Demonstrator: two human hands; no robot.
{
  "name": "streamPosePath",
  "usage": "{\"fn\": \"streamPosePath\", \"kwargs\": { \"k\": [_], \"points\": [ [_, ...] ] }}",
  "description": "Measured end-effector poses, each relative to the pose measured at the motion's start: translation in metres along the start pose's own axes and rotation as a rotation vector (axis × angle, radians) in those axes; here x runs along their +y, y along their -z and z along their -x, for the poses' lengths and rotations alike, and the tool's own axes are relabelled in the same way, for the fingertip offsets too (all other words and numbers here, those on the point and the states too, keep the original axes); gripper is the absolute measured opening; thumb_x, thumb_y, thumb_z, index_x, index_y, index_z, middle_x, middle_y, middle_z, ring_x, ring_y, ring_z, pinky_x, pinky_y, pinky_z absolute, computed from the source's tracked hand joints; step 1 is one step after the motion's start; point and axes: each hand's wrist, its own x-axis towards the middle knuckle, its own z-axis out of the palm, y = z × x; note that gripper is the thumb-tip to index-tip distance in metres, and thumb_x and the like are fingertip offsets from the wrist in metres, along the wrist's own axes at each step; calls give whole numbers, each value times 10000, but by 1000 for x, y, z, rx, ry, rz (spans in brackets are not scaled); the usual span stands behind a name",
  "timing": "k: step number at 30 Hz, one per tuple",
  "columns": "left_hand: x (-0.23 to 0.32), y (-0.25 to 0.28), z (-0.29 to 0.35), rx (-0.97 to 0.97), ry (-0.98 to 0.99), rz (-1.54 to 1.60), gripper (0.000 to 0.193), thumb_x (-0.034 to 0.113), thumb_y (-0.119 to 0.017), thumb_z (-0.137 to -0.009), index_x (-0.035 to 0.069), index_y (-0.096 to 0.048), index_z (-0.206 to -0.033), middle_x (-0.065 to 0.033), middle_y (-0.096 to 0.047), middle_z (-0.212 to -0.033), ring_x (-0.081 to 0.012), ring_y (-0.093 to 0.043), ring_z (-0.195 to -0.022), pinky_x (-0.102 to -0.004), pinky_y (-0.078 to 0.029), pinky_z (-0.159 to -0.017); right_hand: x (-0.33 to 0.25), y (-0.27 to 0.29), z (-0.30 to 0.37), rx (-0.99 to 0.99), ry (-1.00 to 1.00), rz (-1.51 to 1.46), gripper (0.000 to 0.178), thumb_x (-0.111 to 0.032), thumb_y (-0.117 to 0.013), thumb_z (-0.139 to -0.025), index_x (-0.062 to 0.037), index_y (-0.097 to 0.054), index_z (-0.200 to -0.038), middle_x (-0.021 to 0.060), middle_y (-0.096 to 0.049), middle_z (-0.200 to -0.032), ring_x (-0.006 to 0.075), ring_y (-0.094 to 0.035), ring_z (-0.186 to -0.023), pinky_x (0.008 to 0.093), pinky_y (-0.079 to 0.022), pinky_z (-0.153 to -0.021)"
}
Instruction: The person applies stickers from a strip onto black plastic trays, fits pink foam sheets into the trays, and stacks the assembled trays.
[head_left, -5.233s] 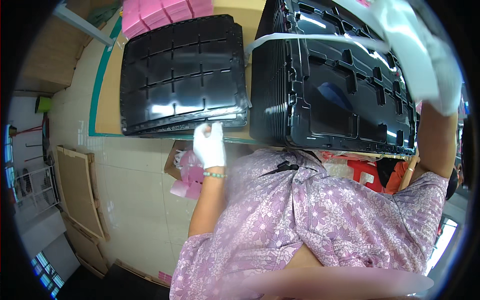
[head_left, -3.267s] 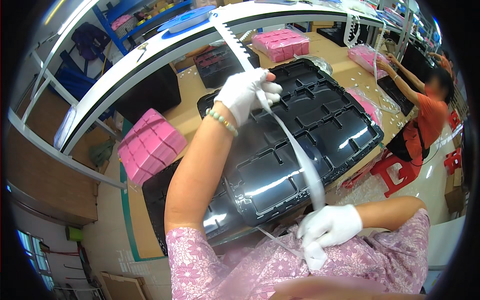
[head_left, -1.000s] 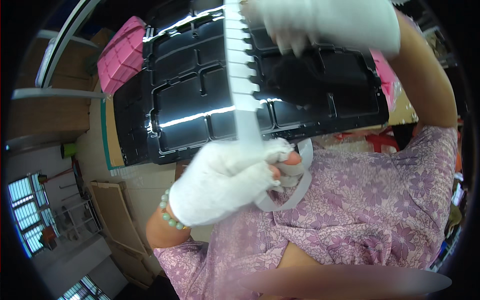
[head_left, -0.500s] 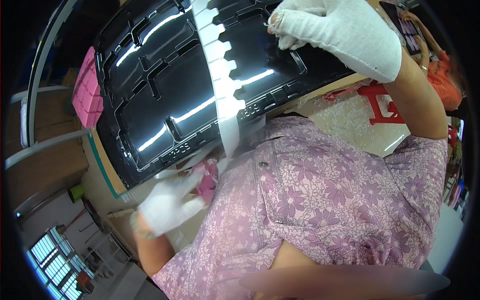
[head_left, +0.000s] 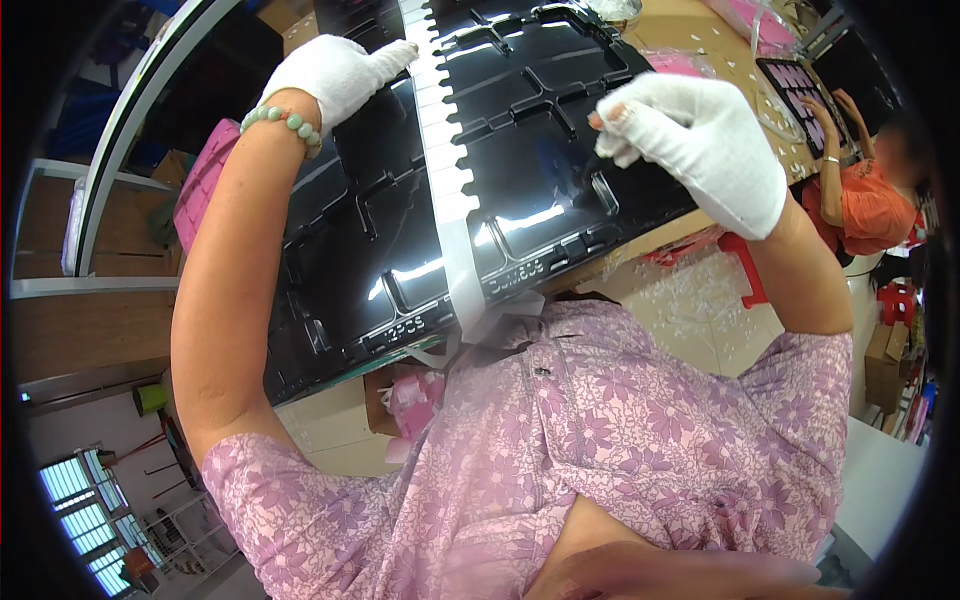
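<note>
Moulded lettering (head_left: 518, 274) flanks a white toothed strip (head_left: 440, 130) crossing a glossy black plastic tray (head_left: 530, 100); your white-gloved left hand (head_left: 335, 75) reaches it, grip unclear; your white-gloved right hand (head_left: 705, 145) hovers, grip loosely parted.

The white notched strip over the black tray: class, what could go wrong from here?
The white strip's near end hangs over the edge of the black tray, by the floral shirt: leaning forward might snag it. The left hand has a fingertip right by the strip, so a nudge could skew it.
</note>
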Motion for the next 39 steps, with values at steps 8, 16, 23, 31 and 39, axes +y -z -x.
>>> {"fn": "streamPosePath", "kwargs": {
  "k": [8, 16, 23, 31, 39],
  "points": [
    [14, 9, 8, -247, 164, 64, 787, 745, -591, -788, -14, -751, -916, -219, -704, -850, -336, -686, -824, -387, -516, -837, -3, 10, 3, 7, -12, -18, 261, -216, -615, -977, 30, -687, -1023, 80, -701, -874, 113, -642, -783, 247, -513, -751],
    [10, 15, 61, -86, 123, 1164, 291, 303, -689, -869, 17, -696, -926, -43, -662, -749, -125, -625, -664, -230, -467, -585, -15, -9, 1, -71, 96, -40, 285, -244, -626, -970, 24, -697, -1037, 85, -709, -886, 114, -650, -782, 232, -511, -728],
    [63, 19, 92, 299, 188, 1946, 221, 141, -572, -936, 4, -615, -1104, -37, -594, -729, -177, -584, -598, -301, -512, -569, -9, -34, -9, -296, 162, 64, 445, -430, -646, -906, -33, -715, -1095, 129, -719, -962, 205, -678, -889, 295, -523, -822],
    [43, 4, 84, 405, 184, 1687, 287, 137, -558, -960, -18, -564, -1202, -177, -689, -953, -242, -700, -805, -278, -559, -642, -19, -66, -16, -406, 203, 107, 484, -430, -712, -846, 19, -717, -1028, 189, -700, -950, 270, -672, -886, 320, -518, -826],
    [28, 5, 86, 379, 177, 1795, 217, 152, -635, -899, 37, -647, -1083, -29, -620, -716, -158, -598, -595, -266, -494, -524, -30, -80, -11, -223, 297, 96, 120, -104, -719, -833, -5, -701, -899, 73, -688, -803, 119, -642, -729, 245, -512, -671]
  ]
}}
